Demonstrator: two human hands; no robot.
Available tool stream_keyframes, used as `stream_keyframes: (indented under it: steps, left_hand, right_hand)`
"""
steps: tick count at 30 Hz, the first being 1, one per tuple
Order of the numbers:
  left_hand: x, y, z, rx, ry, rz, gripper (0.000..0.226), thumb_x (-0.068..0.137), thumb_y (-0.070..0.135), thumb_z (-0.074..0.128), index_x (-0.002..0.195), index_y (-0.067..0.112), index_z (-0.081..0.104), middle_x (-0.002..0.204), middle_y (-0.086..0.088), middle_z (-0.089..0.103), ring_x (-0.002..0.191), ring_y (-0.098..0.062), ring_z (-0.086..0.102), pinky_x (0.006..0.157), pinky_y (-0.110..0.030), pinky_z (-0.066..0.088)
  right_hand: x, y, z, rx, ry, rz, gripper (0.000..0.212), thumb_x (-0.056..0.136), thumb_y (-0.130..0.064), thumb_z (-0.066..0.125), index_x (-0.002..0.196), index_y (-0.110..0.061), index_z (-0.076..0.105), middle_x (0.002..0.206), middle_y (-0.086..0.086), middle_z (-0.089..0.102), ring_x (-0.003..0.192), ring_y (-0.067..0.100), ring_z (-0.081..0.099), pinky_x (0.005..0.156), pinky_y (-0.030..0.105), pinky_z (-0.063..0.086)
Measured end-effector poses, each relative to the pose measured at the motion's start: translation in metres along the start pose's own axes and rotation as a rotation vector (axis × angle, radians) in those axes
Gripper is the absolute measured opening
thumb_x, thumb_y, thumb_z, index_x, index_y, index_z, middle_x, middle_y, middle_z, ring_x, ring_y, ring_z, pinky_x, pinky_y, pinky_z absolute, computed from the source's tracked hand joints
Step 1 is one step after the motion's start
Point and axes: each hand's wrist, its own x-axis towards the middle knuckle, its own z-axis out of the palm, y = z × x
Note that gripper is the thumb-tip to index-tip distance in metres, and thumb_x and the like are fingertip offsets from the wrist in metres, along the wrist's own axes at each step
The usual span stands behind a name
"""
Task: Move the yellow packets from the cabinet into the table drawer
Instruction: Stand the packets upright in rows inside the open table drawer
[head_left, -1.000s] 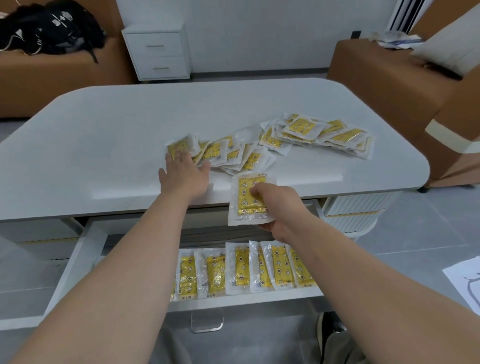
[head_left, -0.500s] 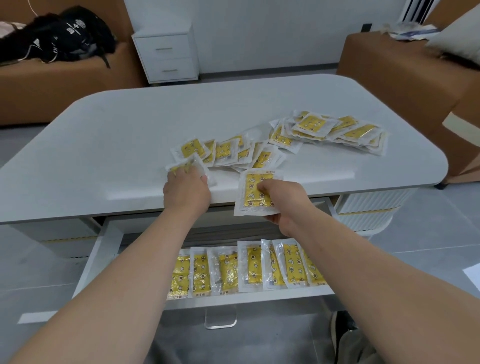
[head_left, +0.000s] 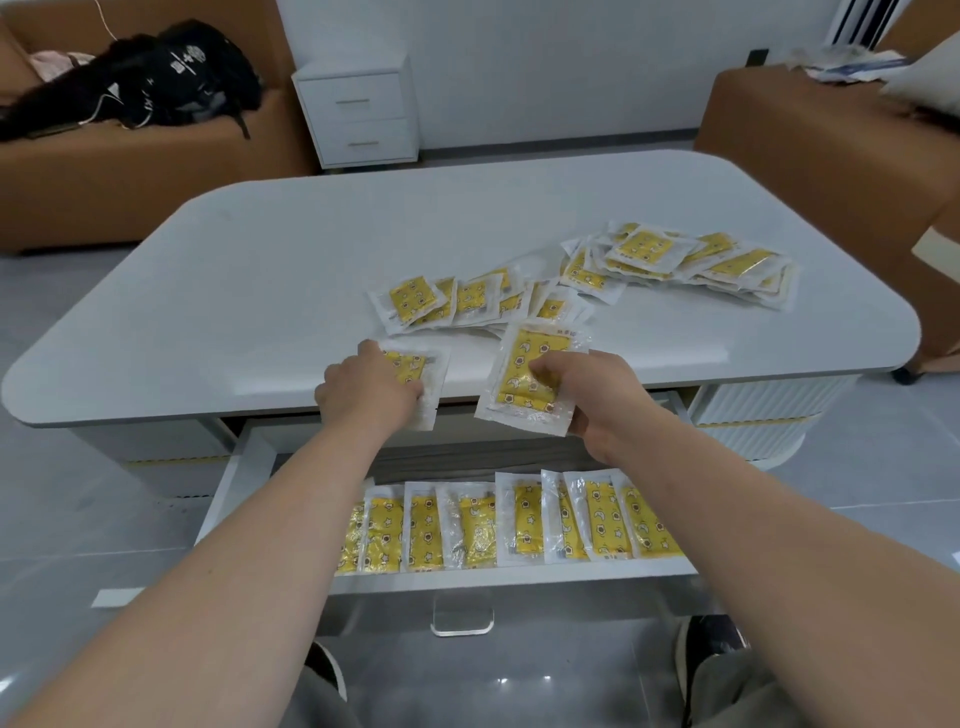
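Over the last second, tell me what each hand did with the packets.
The left hand dragged one yellow packet from the spread to the near edge of the table and now grips it there. The right hand kept pinching a second packet by the edge. The row in the drawer and the far pile stayed put.

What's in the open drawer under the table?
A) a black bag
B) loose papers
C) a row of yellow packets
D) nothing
C: yellow packets lie side by side in a row along the front of the drawer.
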Motion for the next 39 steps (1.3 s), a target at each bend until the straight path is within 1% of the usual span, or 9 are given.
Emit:
stream_keyframes:
  steps: [7, 13, 16, 19, 23, 26, 29, 35, 39]
  left_hand:
    - [-0.01, 0.008, 0.001, -0.317, 0.087, 0.045, 0.057, 0.077, 0.006, 0.074, 0.126, 0.009, 0.045, 0.115, -0.011, 0.056, 0.096, -0.029, 0.059, 0.067, -0.036, 0.048]
    - [-0.028, 0.033, -0.008, -0.61, -0.075, 0.111, 0.012, 0.084, 0.013, 0.064, 0.09, 0.013, 0.054, 0.084, 0.0, 0.057, 0.068, -0.015, 0.051, 0.055, -0.03, 0.04]
    - [-0.043, 0.042, -0.011, -0.791, -0.247, 0.081, 0.03, 0.083, 0.017, 0.07, 0.072, 0.015, 0.041, 0.069, -0.004, 0.047, 0.064, -0.02, 0.047, 0.061, -0.035, 0.042]
    - [-0.051, 0.044, -0.008, -0.822, -0.359, 0.117, 0.018, 0.08, 0.016, 0.078, 0.084, 0.004, 0.064, 0.084, -0.01, 0.071, 0.079, -0.025, 0.071, 0.076, -0.044, 0.061]
    - [-0.056, 0.045, 0.001, -0.736, -0.424, 0.225, 0.02, 0.08, 0.016, 0.082, 0.098, 0.013, 0.074, 0.092, -0.002, 0.076, 0.086, -0.017, 0.074, 0.084, -0.041, 0.061]
    - [-0.057, 0.046, 0.009, -0.703, -0.46, 0.229, 0.023, 0.081, 0.015, 0.082, 0.102, 0.015, 0.074, 0.093, 0.001, 0.076, 0.086, -0.014, 0.073, 0.085, -0.039, 0.06]
    - [-0.055, 0.045, 0.018, -0.664, -0.503, 0.175, 0.032, 0.077, 0.015, 0.086, 0.107, 0.015, 0.073, 0.1, -0.003, 0.076, 0.091, -0.019, 0.073, 0.086, -0.042, 0.06]
    - [-0.053, 0.046, 0.026, -0.663, -0.582, 0.111, 0.046, 0.076, 0.014, 0.086, 0.119, 0.012, 0.07, 0.102, -0.004, 0.076, 0.091, -0.02, 0.073, 0.086, -0.04, 0.06]
    - [-0.053, 0.049, 0.026, -0.682, -0.588, 0.121, 0.037, 0.079, 0.012, 0.083, 0.114, 0.013, 0.071, 0.098, -0.003, 0.077, 0.09, -0.019, 0.074, 0.085, -0.04, 0.061]
  right_hand:
    - [0.002, 0.001, -0.017, 0.035, -0.079, -0.024, 0.027, 0.087, -0.005, 0.073, 0.111, -0.012, 0.062, 0.101, 0.013, 0.076, 0.088, 0.031, 0.076, 0.082, 0.05, 0.062]
    - [0.005, -0.01, -0.041, -0.005, -0.229, -0.001, 0.03, 0.092, -0.025, 0.074, 0.118, -0.01, 0.068, 0.103, 0.011, 0.078, 0.094, 0.029, 0.076, 0.08, 0.045, 0.062]
    - [0.011, -0.012, -0.06, -0.218, -0.31, 0.034, 0.032, 0.089, -0.021, 0.076, 0.116, -0.006, 0.068, 0.103, 0.012, 0.078, 0.093, 0.029, 0.075, 0.088, 0.046, 0.06]
    - [0.017, -0.013, -0.077, -0.379, -0.371, 0.026, 0.026, 0.087, -0.012, 0.077, 0.11, -0.004, 0.068, 0.098, 0.014, 0.077, 0.087, 0.026, 0.075, 0.082, 0.041, 0.061]
    - [0.024, -0.008, -0.095, -0.764, -0.307, -0.087, 0.029, 0.082, -0.007, 0.082, 0.106, -0.01, 0.066, 0.096, 0.01, 0.075, 0.081, 0.024, 0.075, 0.064, 0.031, 0.06]
    - [0.028, 0.001, -0.098, -1.228, -0.291, -0.214, 0.034, 0.079, -0.019, 0.085, 0.105, -0.023, 0.062, 0.105, -0.001, 0.067, 0.087, 0.016, 0.068, 0.07, 0.028, 0.055]
    - [0.029, 0.012, -0.097, -1.456, -0.337, -0.225, 0.039, 0.081, -0.023, 0.082, 0.115, -0.026, 0.063, 0.108, -0.007, 0.063, 0.097, 0.015, 0.06, 0.082, 0.029, 0.047]
    - [0.039, 0.029, -0.1, -1.546, -0.389, -0.145, 0.029, 0.083, -0.025, 0.081, 0.11, -0.023, 0.07, 0.102, -0.006, 0.07, 0.095, 0.014, 0.065, 0.086, 0.031, 0.052]
    - [0.047, 0.044, -0.104, -1.503, -0.394, -0.104, 0.021, 0.086, -0.023, 0.08, 0.1, -0.025, 0.065, 0.09, -0.011, 0.066, 0.083, 0.007, 0.062, 0.074, 0.024, 0.047]
